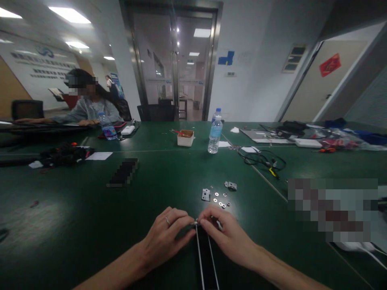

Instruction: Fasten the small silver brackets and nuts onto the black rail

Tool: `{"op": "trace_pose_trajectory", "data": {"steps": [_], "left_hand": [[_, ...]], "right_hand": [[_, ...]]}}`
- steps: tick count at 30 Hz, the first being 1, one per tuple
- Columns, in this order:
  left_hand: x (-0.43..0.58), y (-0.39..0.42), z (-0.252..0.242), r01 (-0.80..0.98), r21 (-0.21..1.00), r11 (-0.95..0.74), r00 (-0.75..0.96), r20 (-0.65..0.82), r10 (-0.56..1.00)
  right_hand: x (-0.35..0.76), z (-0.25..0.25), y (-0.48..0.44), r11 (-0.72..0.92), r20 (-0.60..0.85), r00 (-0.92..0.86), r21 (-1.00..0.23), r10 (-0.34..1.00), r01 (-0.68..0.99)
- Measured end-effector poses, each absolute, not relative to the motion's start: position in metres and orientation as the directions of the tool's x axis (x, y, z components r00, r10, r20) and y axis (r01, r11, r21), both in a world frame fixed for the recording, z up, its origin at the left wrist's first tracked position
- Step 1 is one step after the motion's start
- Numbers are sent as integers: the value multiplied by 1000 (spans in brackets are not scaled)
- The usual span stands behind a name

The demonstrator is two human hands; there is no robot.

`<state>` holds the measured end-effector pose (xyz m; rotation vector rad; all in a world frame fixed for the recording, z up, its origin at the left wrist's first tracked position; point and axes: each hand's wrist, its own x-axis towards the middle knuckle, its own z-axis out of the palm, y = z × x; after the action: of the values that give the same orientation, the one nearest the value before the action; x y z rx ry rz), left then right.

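A long dark bar with two pale edges [207, 257] lies on the green table, its far end between my hands. My left hand [171, 231] is closed, thumb and fingertips pinching a small metal piece [196, 222] at that end. From the other side, my right hand [222, 231] is closed too, its fingertips at the same small piece; a bit of pale metal shows beneath its fingers. Just beyond them lie a metal bracket [206, 195], another bracket piece [231, 185] and several washers and nuts [220, 204].
A small box [185, 138] and water bottles [215, 135] stand farther back. Cables [261, 159] lie to the right, a dark flat object [123, 173] to the left. A person [87, 100] sits at the far left.
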<state>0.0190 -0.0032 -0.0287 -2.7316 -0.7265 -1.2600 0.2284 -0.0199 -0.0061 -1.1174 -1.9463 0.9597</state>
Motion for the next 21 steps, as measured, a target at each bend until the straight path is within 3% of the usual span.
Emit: {"op": "trace_pose_trajectory", "data": {"steps": [9, 21], "left_hand": [[17, -3, -36, 340, 139, -930, 578, 750, 323], [22, -3, -28, 413, 129, -901, 570, 735, 367]], "right_hand": [[216, -22, -33, 383, 255, -342, -839, 904, 386], [217, -21, -30, 513, 345, -395, -705, 852, 490]]}}
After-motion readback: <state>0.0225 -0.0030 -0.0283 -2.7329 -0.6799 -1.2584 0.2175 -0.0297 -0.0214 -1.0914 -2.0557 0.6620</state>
